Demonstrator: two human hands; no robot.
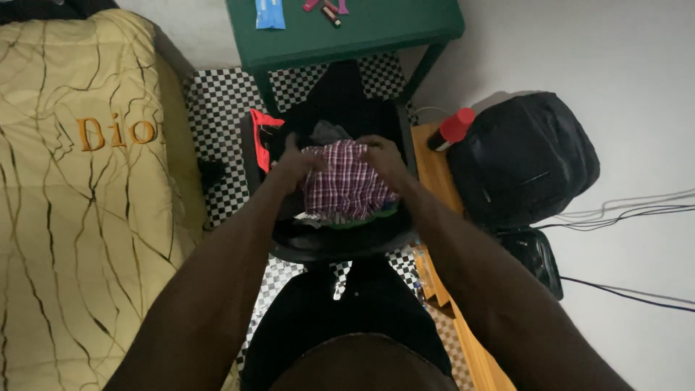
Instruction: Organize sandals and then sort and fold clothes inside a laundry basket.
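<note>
Both my hands hold a plaid purple-and-white cloth [346,182] over a black basket [327,246] of clothes. My left hand [295,163] grips the cloth's left top edge, and my right hand [382,161] grips its right top edge. A red garment [262,130] hangs over the basket's left rim. Dark and green clothes lie under the plaid cloth.
A green table [376,32] stands beyond the basket with a blue packet [269,13] and small items on it. A bed with a yellow cover [79,188] is at left. At right sit a black backpack [521,156], a red-capped bottle [452,129], a wooden board [434,174] and cables [630,206].
</note>
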